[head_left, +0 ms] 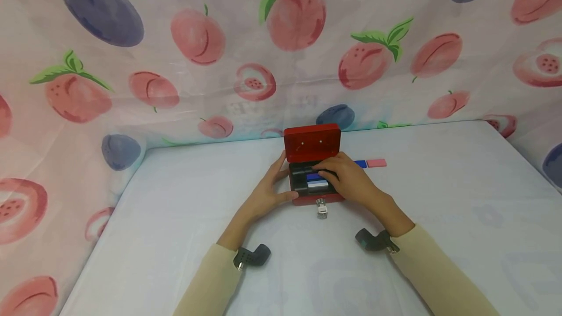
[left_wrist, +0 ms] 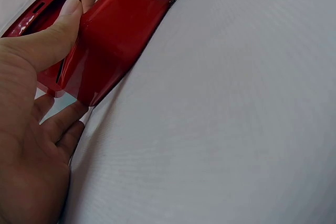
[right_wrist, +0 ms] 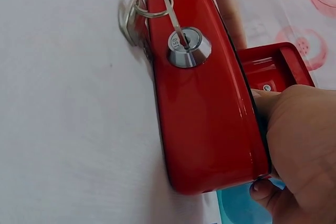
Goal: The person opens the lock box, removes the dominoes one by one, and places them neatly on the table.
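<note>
A small red cash box [head_left: 318, 200] stands on the table with its lid [head_left: 312, 143] raised. Inside lies a black tray [head_left: 300, 179] holding a blue piece [head_left: 313, 177] and a white piece [head_left: 318, 184], both flat. My left hand [head_left: 263, 194] grips the box's left side, its thumb on the rim at the front corner and fingers along the outer side. Over the right part of the tray is my right hand [head_left: 350, 178], index finger and thumb reaching inside; their grasp is hidden. In the right wrist view a key [right_wrist: 176, 22] sits in the front lock [right_wrist: 190, 48].
Right of the box, a blue flat piece [head_left: 361, 164] and a pink one [head_left: 376, 163] lie on the white table [head_left: 439, 199]. A key ring with a tag [head_left: 322, 209] hangs at the box's front. Behind rises a fruit-printed cloth [head_left: 298, 82].
</note>
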Motion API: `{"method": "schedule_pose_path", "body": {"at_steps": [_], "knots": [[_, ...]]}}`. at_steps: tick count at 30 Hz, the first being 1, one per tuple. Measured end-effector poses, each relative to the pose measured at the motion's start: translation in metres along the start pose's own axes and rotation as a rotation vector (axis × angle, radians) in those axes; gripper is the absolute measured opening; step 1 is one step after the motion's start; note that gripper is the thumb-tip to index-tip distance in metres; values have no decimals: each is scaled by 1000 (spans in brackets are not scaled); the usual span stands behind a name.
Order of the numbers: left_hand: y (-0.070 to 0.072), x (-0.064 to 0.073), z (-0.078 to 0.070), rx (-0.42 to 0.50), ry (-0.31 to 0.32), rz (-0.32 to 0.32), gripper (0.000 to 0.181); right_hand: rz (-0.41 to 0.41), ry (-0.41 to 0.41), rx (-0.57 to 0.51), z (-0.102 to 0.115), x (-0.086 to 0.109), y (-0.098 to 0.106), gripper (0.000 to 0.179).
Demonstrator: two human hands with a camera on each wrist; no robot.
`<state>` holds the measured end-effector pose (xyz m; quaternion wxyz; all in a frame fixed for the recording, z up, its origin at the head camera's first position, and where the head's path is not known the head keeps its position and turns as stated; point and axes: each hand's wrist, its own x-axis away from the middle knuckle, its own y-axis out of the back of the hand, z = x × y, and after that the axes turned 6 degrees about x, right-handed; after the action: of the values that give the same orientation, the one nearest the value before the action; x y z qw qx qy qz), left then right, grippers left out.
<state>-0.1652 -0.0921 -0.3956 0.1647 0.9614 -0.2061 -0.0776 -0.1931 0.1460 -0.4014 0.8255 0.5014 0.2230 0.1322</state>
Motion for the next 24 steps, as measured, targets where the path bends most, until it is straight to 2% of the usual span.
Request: {"method": "schedule_pose_path", "body": {"at_steps": [11,24], "knots": [[1,-1,2,-6,-10,7,95,-5,45,-21,-1,0,0,25],[1,-1,2,-6,-1,-1,95,47,37,3,3,0,7,24]]}}
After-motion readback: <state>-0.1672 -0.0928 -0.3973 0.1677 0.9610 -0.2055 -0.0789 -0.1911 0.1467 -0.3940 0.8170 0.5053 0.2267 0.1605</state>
